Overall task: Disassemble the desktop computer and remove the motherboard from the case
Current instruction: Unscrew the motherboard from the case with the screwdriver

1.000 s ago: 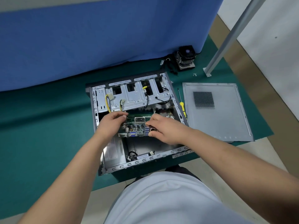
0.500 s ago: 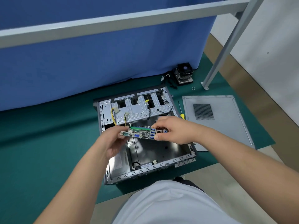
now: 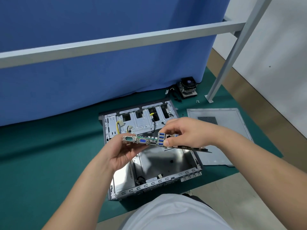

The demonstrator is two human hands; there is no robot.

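Both hands, left hand (image 3: 122,152) and right hand (image 3: 184,132), pinch the motherboard (image 3: 149,141) above the case (image 3: 157,181); loose grip risks dropping it.

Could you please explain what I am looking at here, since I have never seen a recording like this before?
This comes from a camera worn on a person's head, looking down at their own two bare hands; no robot is involved. The left hand and right hand hold a motherboard by its edge, its row of ports facing the camera, above an open computer case. The case lies on a green mat. To its right lies the removed side panel; behind it sits a cooler with a fan.
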